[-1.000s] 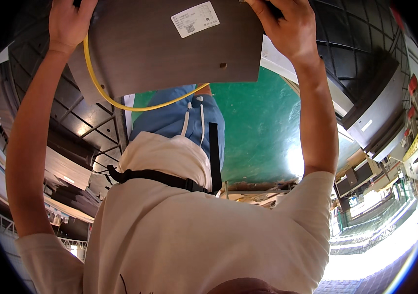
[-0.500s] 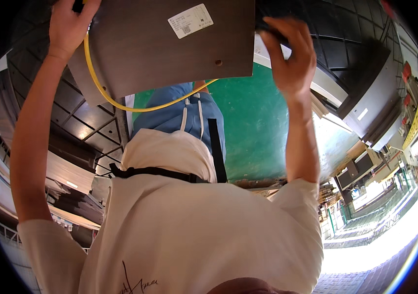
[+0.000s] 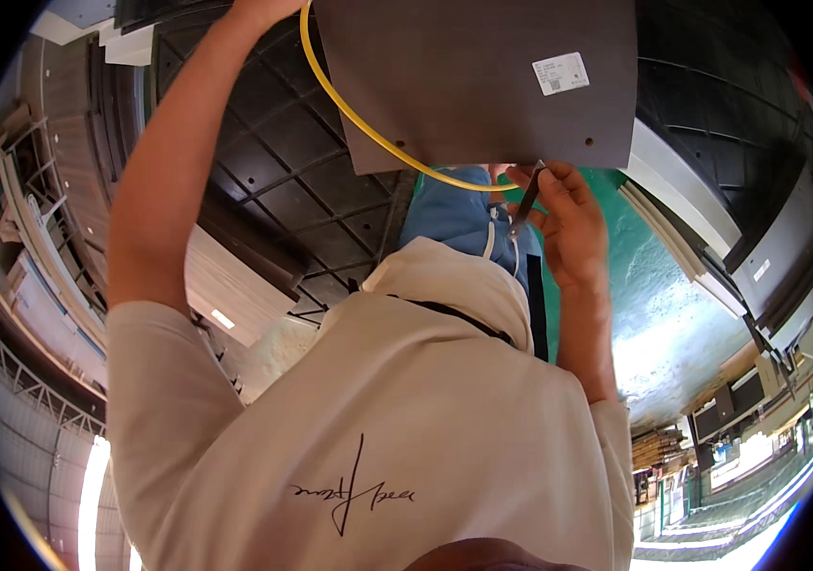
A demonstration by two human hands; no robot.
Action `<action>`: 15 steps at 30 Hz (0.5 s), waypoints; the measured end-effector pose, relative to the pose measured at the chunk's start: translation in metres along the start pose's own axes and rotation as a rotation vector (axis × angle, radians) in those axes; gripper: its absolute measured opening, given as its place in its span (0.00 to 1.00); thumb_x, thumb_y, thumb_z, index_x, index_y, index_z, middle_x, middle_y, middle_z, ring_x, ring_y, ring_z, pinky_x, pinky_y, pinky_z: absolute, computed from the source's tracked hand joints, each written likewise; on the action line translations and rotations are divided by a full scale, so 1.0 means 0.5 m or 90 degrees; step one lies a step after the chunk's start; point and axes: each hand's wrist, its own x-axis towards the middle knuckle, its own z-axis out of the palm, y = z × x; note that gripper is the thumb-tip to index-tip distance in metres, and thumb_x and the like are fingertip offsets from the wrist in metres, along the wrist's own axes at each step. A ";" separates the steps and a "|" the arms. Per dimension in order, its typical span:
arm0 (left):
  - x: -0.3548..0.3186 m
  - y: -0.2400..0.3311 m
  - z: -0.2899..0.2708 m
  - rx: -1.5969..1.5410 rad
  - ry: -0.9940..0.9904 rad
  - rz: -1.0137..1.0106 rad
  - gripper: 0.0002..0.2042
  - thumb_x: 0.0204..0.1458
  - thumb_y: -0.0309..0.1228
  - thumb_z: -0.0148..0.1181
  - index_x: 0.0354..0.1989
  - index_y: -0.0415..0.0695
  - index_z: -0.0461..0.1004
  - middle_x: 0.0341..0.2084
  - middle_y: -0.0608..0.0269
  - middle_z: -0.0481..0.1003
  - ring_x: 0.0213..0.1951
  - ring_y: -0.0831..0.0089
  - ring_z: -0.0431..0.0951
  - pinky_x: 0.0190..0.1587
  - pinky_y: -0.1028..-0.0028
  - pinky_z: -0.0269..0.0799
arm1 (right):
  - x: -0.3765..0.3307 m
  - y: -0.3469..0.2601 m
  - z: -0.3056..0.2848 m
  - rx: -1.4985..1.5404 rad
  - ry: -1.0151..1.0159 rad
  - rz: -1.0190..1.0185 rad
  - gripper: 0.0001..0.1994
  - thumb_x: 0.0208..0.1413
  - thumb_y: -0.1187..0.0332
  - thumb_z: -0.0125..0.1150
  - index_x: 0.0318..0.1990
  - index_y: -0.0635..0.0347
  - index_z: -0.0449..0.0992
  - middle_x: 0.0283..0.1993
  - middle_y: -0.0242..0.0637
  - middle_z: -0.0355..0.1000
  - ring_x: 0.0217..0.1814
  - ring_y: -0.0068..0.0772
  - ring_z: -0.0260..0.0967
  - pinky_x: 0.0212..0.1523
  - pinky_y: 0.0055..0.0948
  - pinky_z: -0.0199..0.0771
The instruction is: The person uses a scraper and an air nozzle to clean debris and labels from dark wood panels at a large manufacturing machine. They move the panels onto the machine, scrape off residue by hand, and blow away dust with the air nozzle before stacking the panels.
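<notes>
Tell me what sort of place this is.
Probably a furniture or panel workshop: stacked flat boards, a green floor, and a dark brown flat panel with a yellow cable held up.

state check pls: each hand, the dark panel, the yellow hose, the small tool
left hand: raised, at the dark panel's top edge, mostly out of frame
right hand: gripping small dark tool
small dark tool: tilted, tip at panel's lower edge
dark panel: held overhead
yellow hose: curved across panel

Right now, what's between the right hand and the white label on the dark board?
In the head view, only bare dark board lies between the right hand and the white label.
</notes>
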 end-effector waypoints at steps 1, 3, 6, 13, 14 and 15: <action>-0.021 -0.016 -0.007 0.082 0.039 0.072 0.29 0.50 0.30 0.64 0.63 0.35 0.67 0.49 0.40 0.77 0.48 0.45 0.80 0.50 0.59 0.76 | -0.002 -0.013 0.001 -0.016 -0.018 -0.013 0.12 0.72 0.68 0.52 0.55 0.67 0.71 0.52 0.45 0.76 0.57 0.37 0.76 0.49 0.38 0.82; -0.069 -0.045 -0.026 0.083 0.032 -0.021 0.28 0.50 0.30 0.64 0.61 0.35 0.68 0.47 0.39 0.76 0.45 0.44 0.80 0.48 0.58 0.76 | 0.005 -0.045 -0.002 -0.052 -0.056 -0.038 0.13 0.72 0.67 0.52 0.55 0.68 0.71 0.51 0.45 0.76 0.58 0.38 0.76 0.49 0.38 0.82; -0.199 -0.083 -0.041 0.104 0.078 -0.061 0.28 0.52 0.32 0.64 0.63 0.38 0.68 0.49 0.42 0.78 0.47 0.46 0.80 0.49 0.59 0.75 | 0.047 -0.071 -0.007 -0.034 -0.057 -0.106 0.17 0.71 0.65 0.53 0.57 0.70 0.69 0.52 0.47 0.76 0.56 0.41 0.78 0.49 0.39 0.82; -0.462 0.008 -0.013 0.142 0.072 -0.251 0.23 0.47 0.29 0.63 0.52 0.33 0.68 0.39 0.35 0.77 0.45 0.33 0.76 0.48 0.50 0.73 | 0.134 -0.106 0.020 -0.021 -0.088 -0.261 0.17 0.71 0.65 0.54 0.57 0.70 0.68 0.58 0.50 0.76 0.56 0.46 0.79 0.47 0.37 0.85; -0.496 0.017 0.004 0.141 0.068 -0.271 0.22 0.49 0.29 0.62 0.52 0.33 0.69 0.40 0.37 0.77 0.45 0.36 0.77 0.48 0.53 0.73 | 0.138 -0.094 0.005 -0.013 -0.084 -0.252 0.16 0.72 0.65 0.53 0.57 0.69 0.68 0.57 0.49 0.77 0.54 0.44 0.80 0.47 0.36 0.85; -0.524 0.027 0.024 0.137 0.060 -0.286 0.21 0.50 0.29 0.61 0.52 0.34 0.70 0.42 0.39 0.78 0.45 0.39 0.78 0.49 0.56 0.74 | 0.121 -0.082 0.001 -0.012 -0.033 -0.247 0.15 0.71 0.66 0.53 0.56 0.68 0.69 0.53 0.49 0.80 0.50 0.40 0.81 0.44 0.34 0.85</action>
